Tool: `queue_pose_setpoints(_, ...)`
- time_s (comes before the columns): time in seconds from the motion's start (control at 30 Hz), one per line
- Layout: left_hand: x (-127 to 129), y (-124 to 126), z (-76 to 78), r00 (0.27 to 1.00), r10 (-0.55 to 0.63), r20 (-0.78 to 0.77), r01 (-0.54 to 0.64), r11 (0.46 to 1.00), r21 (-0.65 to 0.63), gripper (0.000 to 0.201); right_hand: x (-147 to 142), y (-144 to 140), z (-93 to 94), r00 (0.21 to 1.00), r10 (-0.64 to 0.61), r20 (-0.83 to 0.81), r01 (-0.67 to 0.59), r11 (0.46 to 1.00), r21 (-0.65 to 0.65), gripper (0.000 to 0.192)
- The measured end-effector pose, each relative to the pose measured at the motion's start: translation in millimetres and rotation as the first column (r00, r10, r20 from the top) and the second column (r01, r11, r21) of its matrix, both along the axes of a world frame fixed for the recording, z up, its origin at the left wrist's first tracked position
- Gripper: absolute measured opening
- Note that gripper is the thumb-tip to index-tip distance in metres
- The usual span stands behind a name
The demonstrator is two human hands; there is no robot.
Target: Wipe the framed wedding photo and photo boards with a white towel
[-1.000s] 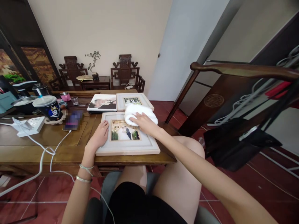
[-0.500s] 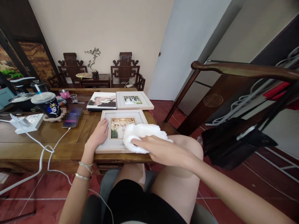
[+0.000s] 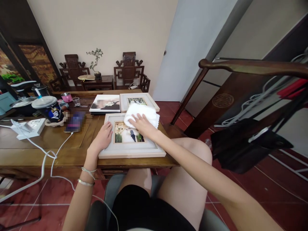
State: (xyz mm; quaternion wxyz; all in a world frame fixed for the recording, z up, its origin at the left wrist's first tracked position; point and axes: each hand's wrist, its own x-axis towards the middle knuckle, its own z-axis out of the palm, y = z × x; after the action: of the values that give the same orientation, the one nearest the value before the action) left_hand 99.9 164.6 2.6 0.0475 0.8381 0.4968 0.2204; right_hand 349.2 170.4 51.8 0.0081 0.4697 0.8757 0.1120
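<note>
A pale wooden picture frame (image 3: 131, 150) with a photo in it lies flat at the near edge of the wooden table (image 3: 60, 144). My left hand (image 3: 103, 138) rests flat on the frame's left border and holds it down. My right hand (image 3: 141, 124) presses a white folded cloth (image 3: 141, 113) onto the frame's far right corner. The cloth covers that corner and overlaps the front edge of a second framed photo (image 3: 138, 101) behind it.
An unframed photo print (image 3: 106, 103) lies left of the second frame. Further left are a phone on a cable (image 3: 75, 122), a lidded printed cup (image 3: 49, 108), a white power strip (image 3: 29, 127), a pink pot and a small glass. A dark wooden rail (image 3: 252, 65) stands at right.
My right hand swept the cloth from the frame's far right corner toward me over the near right side, then back up to the far corner. My left hand stayed put.
</note>
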Motion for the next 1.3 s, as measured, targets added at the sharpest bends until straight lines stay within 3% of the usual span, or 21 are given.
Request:
queue_pose_setpoints(0.13, 1, 1, -2.2, 1.0, 0.001, 0.02, -0.001, 1.0, 0.01, 0.046, 5, -29, 5.2, 0.993, 0.117, 0.026, -0.115, 0.992, -0.06, 0.071)
queue_pose_setpoints(0.33, 0, 2, -4.3, 1.0, 0.009, 0.024, -0.01, 1.0, 0.018, 0.046, 16, -102, 45.4, 0.987, 0.161, -0.019, -0.159, 0.936, -0.315, 0.059)
queue_pose_setpoints(0.43, 0, 2, -4.1, 1.0, 0.002, 0.007, -0.002, 1.0, 0.011, 0.047, 12, -121, 55.5, 0.988, 0.147, -0.051, -0.156, 0.922, -0.355, 0.057)
queue_pose_setpoints(0.57, -1, 4, -4.8, 1.0, -0.014, 0.027, 0.014, 1.0, 0.018, 0.045, 2, -104, 40.5, 0.992, 0.084, -0.094, -0.108, 0.951, -0.289, 0.062)
queue_pose_setpoints(0.77, -1, 3, -2.3, 1.0, -0.017, 0.025, 0.017, 1.0, 0.001, 0.045, -6, -23, 8.0, 0.99, -0.077, -0.117, 0.07, 0.996, -0.056, 0.06)
queue_pose_setpoints(0.9, -1, 2, -0.7, 1.0, -0.012, 0.024, 0.012, 1.0, -0.004, 0.046, -8, 4, 4.0, 0.994, -0.077, -0.082, 0.075, 0.997, -0.037, 0.057)
queue_pose_setpoints(1.0, 0, 2, -1.1, 1.0, -0.008, 0.018, 0.008, 1.0, -0.004, 0.046, -6, -7, 5.2, 1.0, 0.007, -0.022, -0.008, 0.998, -0.058, 0.064)
queue_pose_setpoints(1.13, 1, 3, -2.2, 1.0, 0.001, 0.009, -0.001, 1.0, -0.006, 0.047, 4, -47, 17.5, 0.996, 0.087, -0.003, -0.087, 0.982, -0.165, 0.069)
queue_pose_setpoints(1.3, 1, 1, -1.2, 1.0, -0.001, 0.001, 0.001, 1.0, 0.001, 0.046, 16, -96, 40.6, 0.987, 0.127, -0.101, -0.156, 0.91, -0.383, 0.065)
